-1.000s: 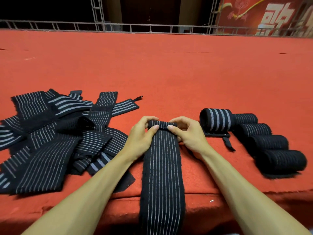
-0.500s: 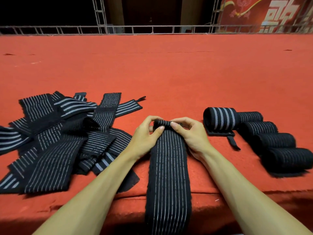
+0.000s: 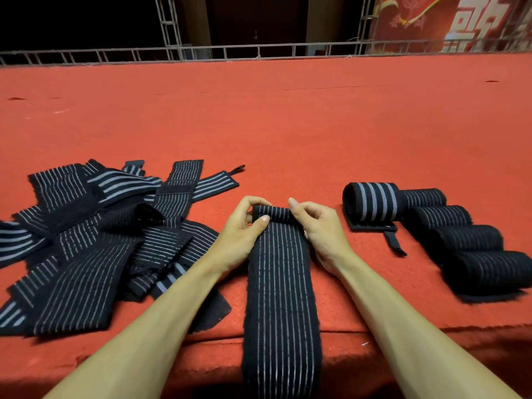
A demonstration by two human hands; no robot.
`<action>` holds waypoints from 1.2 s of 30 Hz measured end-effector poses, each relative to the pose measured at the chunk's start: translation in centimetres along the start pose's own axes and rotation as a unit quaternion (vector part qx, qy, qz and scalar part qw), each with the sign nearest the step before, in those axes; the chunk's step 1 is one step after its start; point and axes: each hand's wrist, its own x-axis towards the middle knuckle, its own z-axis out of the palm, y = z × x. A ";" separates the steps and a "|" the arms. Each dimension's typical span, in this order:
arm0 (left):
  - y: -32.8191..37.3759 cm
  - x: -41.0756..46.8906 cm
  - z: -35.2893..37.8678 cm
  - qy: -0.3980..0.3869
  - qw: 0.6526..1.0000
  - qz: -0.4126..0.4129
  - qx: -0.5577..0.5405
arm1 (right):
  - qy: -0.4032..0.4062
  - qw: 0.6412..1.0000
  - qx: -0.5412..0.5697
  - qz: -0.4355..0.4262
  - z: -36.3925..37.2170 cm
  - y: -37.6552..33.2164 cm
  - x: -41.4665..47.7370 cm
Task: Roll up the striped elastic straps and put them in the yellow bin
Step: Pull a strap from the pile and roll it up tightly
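In the lower centre, the left hand [image 3: 241,234] and right hand [image 3: 319,228] pinched opposite ends of the small roll on the striped strap [image 3: 280,283], whose tail hung over the desk [image 3: 288,125] edge, probably to feed straight (yellow bin unseen); finished rolls [image 3: 460,237] lay right.

- The left grip [image 3: 240,234] and the right grip [image 3: 324,231] pinch the rolled end of a striped strap [image 3: 280,283] on the red tabletop [image 3: 288,125].
- The strap's flat part hangs over the near edge.
- Loose straps [image 3: 95,240] lie heaped at left.
- Rolled straps [image 3: 460,237] lie in a row at right.
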 end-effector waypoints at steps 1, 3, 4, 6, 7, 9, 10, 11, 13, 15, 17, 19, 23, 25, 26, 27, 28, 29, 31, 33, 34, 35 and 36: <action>0.0 0.0 0.0 -0.001 1.000 0.012 0.009 | -0.005 1.000 -0.014 0.005 0.0 0.0 0.0; 0.0 0.0 0.0 -0.001 0.999 0.031 0.027 | -0.010 1.000 -0.023 0.002 -0.1 0.0 0.0; 0.0 0.0 -0.1 0.000 0.999 0.035 0.035 | -0.010 1.000 -0.012 0.000 -0.1 0.0 0.0; 0.0 0.0 0.0 0.003 0.998 0.036 0.042 | -0.013 1.000 0.019 -0.014 -0.3 -0.2 -0.2; 0.0 0.0 0.0 0.004 0.999 0.030 0.043 | -0.015 0.999 0.024 -0.023 -0.4 -0.2 -0.2; 0.0 0.1 0.0 0.010 0.999 0.006 0.044 | -0.018 0.999 0.022 -0.036 -0.4 -0.3 -0.4; 0.0 0.0 0.0 0.011 0.999 -0.010 0.043 | -0.018 0.999 0.022 -0.037 -0.4 -0.3 -0.4; 0.1 -0.1 -0.1 0.011 0.999 -0.022 0.041 | -0.019 0.999 0.029 -0.033 -0.4 -0.4 -0.5; 0.2 -0.2 0.0 0.007 0.999 -0.037 0.027 | -0.020 0.998 0.053 -0.019 -0.5 -0.5 -0.5; 0.4 -0.3 0.1 0.011 0.999 -0.044 0.004 | -0.020 0.997 0.067 -0.013 -0.5 -0.6 -0.5; 0.2 -0.2 0.1 0.013 0.999 -0.038 -0.003 | -0.020 0.997 0.071 -0.015 -0.6 -0.5 -0.4; 0.1 -0.1 0.0 0.014 1.000 -0.025 0.003 | -0.020 0.997 0.069 -0.018 -0.6 -0.3 -0.4; -0.2 -0.3 -0.5 0.038 0.999 0.021 0.012 | -0.028 0.998 0.047 -0.028 0.0 -0.4 -0.5; -0.1 -0.4 -0.4 0.043 0.997 0.046 0.035 | -0.039 0.998 0.053 -0.010 0.2 -0.7 -0.6; 0.0 -0.4 -0.4 0.044 0.997 0.052 0.042 | -0.043 0.998 0.056 -0.003 0.2 -0.7 -0.6; 0.0 -0.5 -0.4 0.046 0.996 0.054 0.048 | -0.044 0.997 0.057 -0.002 0.2 -0.7 -0.6; 0.0 -0.5 -0.4 0.049 0.996 0.056 0.054 | -0.041 0.998 0.054 -0.005 0.1 -0.5 -0.5; 0.0 -0.5 -0.4 0.052 0.995 0.056 0.058 | -0.038 0.998 0.050 -0.009 0.0 -0.4 -0.4; -0.1 -0.4 -0.4 0.051 0.995 0.053 0.062 | -0.034 0.998 0.045 -0.020 -0.1 -0.2 -0.3; -0.1 -0.3 -0.3 0.048 0.996 0.044 0.066 | -0.031 0.998 0.051 -0.023 -0.3 -0.1 -0.2; -0.2 -0.3 -0.3 0.045 0.995 0.038 0.076 | -0.030 0.997 0.060 -0.023 -0.4 -0.1 -0.3; -0.2 -0.3 -0.3 0.040 0.995 0.030 0.086 | -0.029 0.997 0.068 -0.024 -0.5 -0.2 -0.3; -0.3 -0.3 -0.4 0.034 0.995 0.020 0.089 | -0.028 0.997 0.073 -0.025 -0.6 -0.2 -0.4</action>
